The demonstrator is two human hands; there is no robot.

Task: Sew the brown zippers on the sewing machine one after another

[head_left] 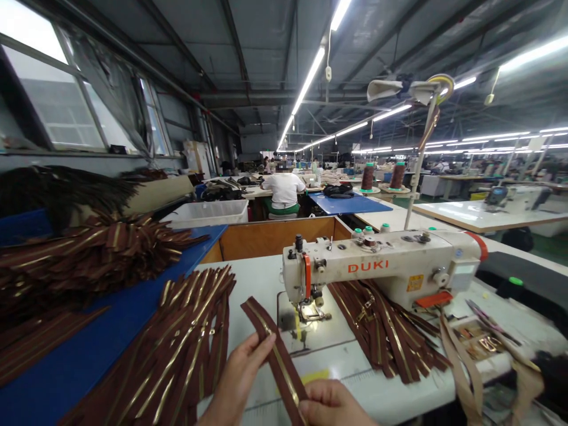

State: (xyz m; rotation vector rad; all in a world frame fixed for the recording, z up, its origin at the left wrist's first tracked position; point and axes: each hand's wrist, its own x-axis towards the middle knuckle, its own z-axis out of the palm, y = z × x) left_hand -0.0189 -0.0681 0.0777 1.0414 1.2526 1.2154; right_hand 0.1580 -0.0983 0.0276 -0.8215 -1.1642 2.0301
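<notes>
1. The left hand [237, 378] and right hand [331, 405] stand apart, both clamped on one brown zipper strip [277, 361] with a gold-colored center line. Held this way, the strip seems kept taut and lifted just above the near edge of the white sewing table [261, 284].
2. Along that table's left edge, a pile of zippers [177, 337] lies fanned on the blue table [66, 367], probably so single strips are easy to pick out.
3. Beyond the hands, a white sewing machine [381, 266] sits toward the white table's far side, with a second zipper pile [386, 337] spread just beside its needle area.
4. Beige straps [461, 373] hang over the right edge, next to a tray of small parts [477, 340].
5. At the blue table's far left corner rises a larger zipper bundle [89, 260].
6. Well beyond, a co-worker in a white shirt [284, 189] sits at another table.
</notes>
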